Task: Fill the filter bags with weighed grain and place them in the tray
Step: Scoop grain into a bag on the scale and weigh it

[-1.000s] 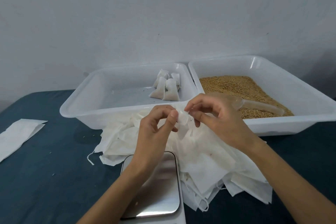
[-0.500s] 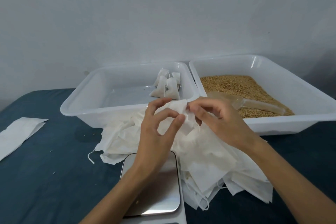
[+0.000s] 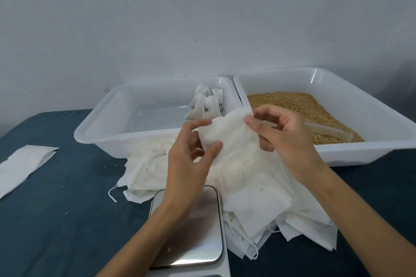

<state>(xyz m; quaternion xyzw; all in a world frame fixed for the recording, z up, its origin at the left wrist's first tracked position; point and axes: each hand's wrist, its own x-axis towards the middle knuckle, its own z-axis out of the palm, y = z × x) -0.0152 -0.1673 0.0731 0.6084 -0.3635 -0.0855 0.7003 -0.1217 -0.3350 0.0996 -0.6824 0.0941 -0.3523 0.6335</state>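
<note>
Hands meet over the middle of the table, both on one white filter bag lifted above a loose heap of empty bags. The left hand pinches the bag's left edge, thumb in front and fingertips curled behind the top. The right hand pinches the bag's upper right edge between thumb and curled fingers. The bag looks limp, and I cannot tell whether its mouth is spread.

The heap lies on the dark blue table, just near of two white plastic tubs and partly against them. The left tray holds a small cluster of filled bags in its far right corner. The right tray, touching or nearly touching the left one, holds tan grain with a translucent scoop lying on it, partly hidden by the right hand.

Nearest the camera a scale with a shiny metal platform sits under the left forearm, its right side touching the heap. At the far left of the table lies a separate flat white bag, well apart from the rest.
</note>
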